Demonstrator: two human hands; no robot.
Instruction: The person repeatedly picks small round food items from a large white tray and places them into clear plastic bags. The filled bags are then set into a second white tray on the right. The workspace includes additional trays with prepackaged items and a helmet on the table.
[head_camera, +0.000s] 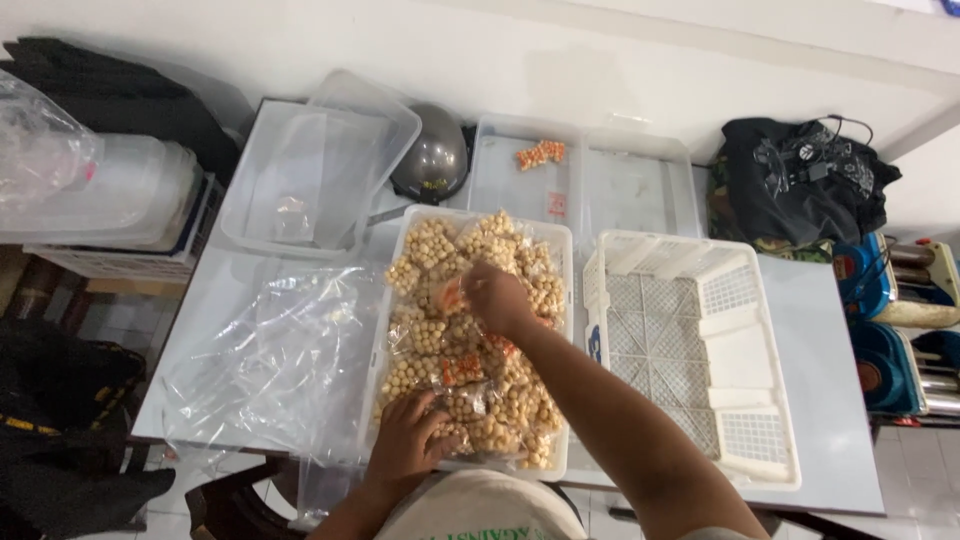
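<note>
At the far left of the desk (830, 400) sits a stack of clear plastic containers (120, 195) with a crumpled clear bag (35, 150) against it, and nearer lies a spread of loose clear plastic bags (275, 365) reaching to the near edge. Far behind those bags rest an empty clear tub (285, 180) and its lid, with a grey dome-shaped object (435, 160) just to the right. In the middle stands a white tray (565, 300) piled with clear packets of small round tan snacks (440, 250), each packet carrying an orange label. The left hand (405, 445) rests at the near end of the tray, fingers curled down onto a packet, gripping it. The right hand (497, 298) reaches farther in over the middle of the pile, fingers closed on the top of another packet. Beyond the tray lies a flat clear tray (620, 190) with a few orange pieces (540, 153) in it. To the right stands an empty white slotted crate (700, 350), touching the snack tray's side. At the far right, a black bag (800, 180) lies by the wall.
</note>
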